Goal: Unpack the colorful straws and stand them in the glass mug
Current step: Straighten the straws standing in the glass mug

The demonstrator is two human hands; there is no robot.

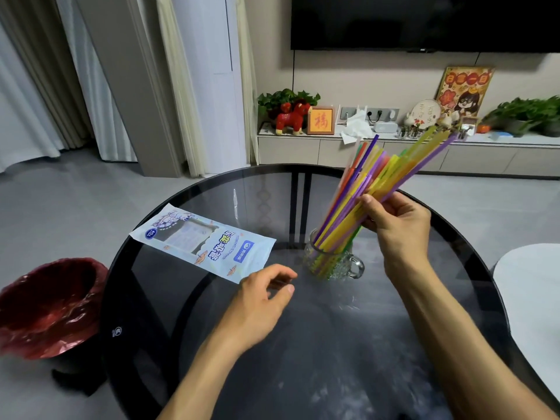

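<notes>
Nearly there: straws stand in the mug
Our right hand grips the bundle mid-length; our left hand hangs loosely curled, empty, near the wrapper. We should release gently so the mug stays upright

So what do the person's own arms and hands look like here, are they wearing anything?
Two bare arms come in from the bottom edge. No sleeves show anywhere along the forearms. The left hand and the right hand wear no gloves, and no rings, watch or bracelet show at the fingers or wrists. No tattoos or other marks are visible. The nails look short and unpainted.
</notes>
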